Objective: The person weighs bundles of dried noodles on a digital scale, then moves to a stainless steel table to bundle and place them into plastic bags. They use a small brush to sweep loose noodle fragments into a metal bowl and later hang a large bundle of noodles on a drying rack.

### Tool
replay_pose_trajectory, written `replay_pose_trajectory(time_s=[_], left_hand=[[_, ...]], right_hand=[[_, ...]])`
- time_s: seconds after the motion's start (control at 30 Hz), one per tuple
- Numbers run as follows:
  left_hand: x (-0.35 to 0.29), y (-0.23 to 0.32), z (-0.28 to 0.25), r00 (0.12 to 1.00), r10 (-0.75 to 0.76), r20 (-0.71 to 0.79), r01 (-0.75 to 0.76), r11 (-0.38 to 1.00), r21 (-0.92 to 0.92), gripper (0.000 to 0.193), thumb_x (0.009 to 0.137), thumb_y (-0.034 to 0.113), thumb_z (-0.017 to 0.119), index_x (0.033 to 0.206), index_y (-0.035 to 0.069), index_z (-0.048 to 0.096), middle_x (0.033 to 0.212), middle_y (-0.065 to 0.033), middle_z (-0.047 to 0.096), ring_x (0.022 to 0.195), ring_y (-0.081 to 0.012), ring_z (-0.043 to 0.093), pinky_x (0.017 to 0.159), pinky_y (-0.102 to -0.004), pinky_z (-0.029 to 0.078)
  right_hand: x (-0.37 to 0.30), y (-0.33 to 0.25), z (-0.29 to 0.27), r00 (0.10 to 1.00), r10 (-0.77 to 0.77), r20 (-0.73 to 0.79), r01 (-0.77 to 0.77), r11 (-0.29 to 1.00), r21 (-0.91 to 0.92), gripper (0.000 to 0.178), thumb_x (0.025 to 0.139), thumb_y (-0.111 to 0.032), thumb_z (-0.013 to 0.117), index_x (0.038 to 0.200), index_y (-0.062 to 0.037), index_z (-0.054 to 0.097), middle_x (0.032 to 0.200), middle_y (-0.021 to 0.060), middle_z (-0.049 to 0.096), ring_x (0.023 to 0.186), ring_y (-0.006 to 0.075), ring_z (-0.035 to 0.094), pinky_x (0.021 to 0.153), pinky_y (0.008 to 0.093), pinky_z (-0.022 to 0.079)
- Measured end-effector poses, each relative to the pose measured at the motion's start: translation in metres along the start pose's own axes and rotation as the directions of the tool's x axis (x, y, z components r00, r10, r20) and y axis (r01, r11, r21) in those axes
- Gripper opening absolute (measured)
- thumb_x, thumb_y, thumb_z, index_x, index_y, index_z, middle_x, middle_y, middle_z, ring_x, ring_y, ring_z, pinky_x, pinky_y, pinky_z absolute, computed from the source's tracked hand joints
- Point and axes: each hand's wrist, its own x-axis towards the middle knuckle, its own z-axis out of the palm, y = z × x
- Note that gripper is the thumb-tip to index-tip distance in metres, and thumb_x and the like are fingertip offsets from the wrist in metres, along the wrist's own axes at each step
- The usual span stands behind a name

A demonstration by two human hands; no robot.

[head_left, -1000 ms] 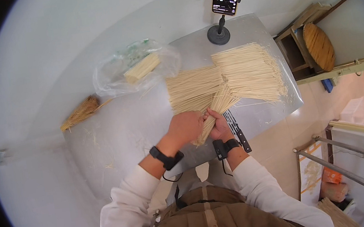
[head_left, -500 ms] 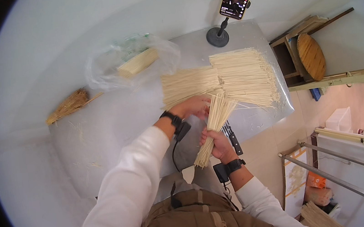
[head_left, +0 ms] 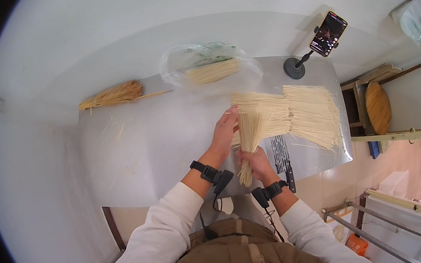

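Observation:
My right hand (head_left: 258, 163) is closed around the lower part of a bundle of thin, pale dried noodles (head_left: 250, 129), which stands fanned out at its far end. Against the bundle's left side, near the far end, my left hand (head_left: 224, 132) rests with its fingers stretched out. Just beyond lie two flat batches of loose noodles, a left batch (head_left: 265, 104) partly hidden by the bundle and a right batch (head_left: 314, 115). A broad-bladed knife (head_left: 280, 153) with a black handle lies right of my right hand, its handle over the table's near edge.
On the metal table (head_left: 170, 147), a clear plastic bag (head_left: 173, 72) holds more noodles (head_left: 213, 72) at the back. A straw whisk broom (head_left: 115, 94) lies back left. A phone (head_left: 329, 33) on a round-based stand (head_left: 294, 68) stands back right. Metal rails (head_left: 372, 232) are at lower right.
The view has turned, so the table sits lower and further right. The bundle has gone from slanting to nearly straight, and my left hand has come to its far left side.

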Motion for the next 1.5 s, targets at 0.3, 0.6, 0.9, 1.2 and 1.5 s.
replay_pose_trajectory(time_s=[0.3, 0.6, 0.9, 1.2, 1.5], left_hand=[[0.018, 0.06, -0.073, 0.953, 0.251, -0.168, -0.261, 0.965, -0.038, 0.038, 0.113, 0.032, 0.044, 0.121, 0.003, 0.067, 0.126, -0.0091, 0.071, 0.116, -0.0181, 0.065, 0.104, -0.0365, 0.049], [-0.015, 0.047, -0.101, 0.986, 0.148, -0.077, -0.062, 0.752, 0.656, 0.058, 0.101, 0.042, 0.067, 0.145, 0.004, 0.059, 0.145, -0.0093, 0.061, 0.134, -0.0182, 0.054, 0.111, -0.0342, 0.042], [0.038, 0.034, -0.063, 0.981, 0.116, -0.154, -0.098, 0.988, 0.119, 0.026, 0.105, 0.027, 0.058, 0.11, 0.006, 0.073, 0.112, -0.0047, 0.073, 0.11, -0.0147, 0.063, 0.099, -0.0299, 0.046], [-0.005, 0.08, -0.144, 0.987, -0.09, 0.135, 0.065, 0.982, 0.18, 0.023, 0.107, 0.027, 0.055, 0.109, 0.008, 0.068, 0.1, -0.0028, 0.069, 0.096, -0.0156, 0.063, 0.089, -0.0315, 0.05], [-0.032, 0.013, -0.093, 0.991, -0.057, -0.124, 0.091, 0.954, 0.286, 0.027, 0.102, 0.031, 0.069, 0.102, 0.004, 0.075, 0.08, 0.0059, 0.057, 0.073, -0.0063, 0.047, 0.072, -0.0246, 0.045]], right_hand=[[-0.006, 0.015, 0.002, 0.974, 0.201, 0.105, -0.201, 0.98, -0.012, 0.013, 0.086, -0.003, 0.072, 0.096, -0.0011, 0.065, 0.08, 0.0056, 0.064, 0.064, 0.0172, 0.062, 0.059, 0.032, 0.051], [-0.007, 0.022, -0.022, 0.971, 0.221, 0.089, -0.216, 0.974, -0.061, 0.013, 0.084, -0.002, 0.074, 0.094, -0.0011, 0.066, 0.079, 0.0056, 0.065, 0.062, 0.0171, 0.063, 0.058, 0.0323, 0.053], [-0.008, 0.023, -0.022, 0.969, 0.217, 0.12, -0.182, 0.951, -0.25, 0.011, 0.084, -0.003, 0.074, 0.093, -0.001, 0.067, 0.078, 0.0061, 0.065, 0.063, 0.0175, 0.063, 0.059, 0.0324, 0.052], [-0.004, 0.005, -0.048, 0.941, 0.316, 0.12, -0.307, 0.947, -0.091, 0.014, 0.086, -0.005, 0.073, 0.098, 0.0, 0.068, 0.087, 0.0113, 0.07, 0.071, 0.0212, 0.069, 0.063, 0.0351, 0.057], [0.03, 0.001, 0.042, 0.881, 0.29, 0.374, -0.365, 0.92, 0.144, 0.028, 0.096, -0.01, 0.067, 0.121, 0.0025, 0.061, 0.11, 0.0214, 0.074, 0.096, 0.0306, 0.075, 0.084, 0.0407, 0.062]])
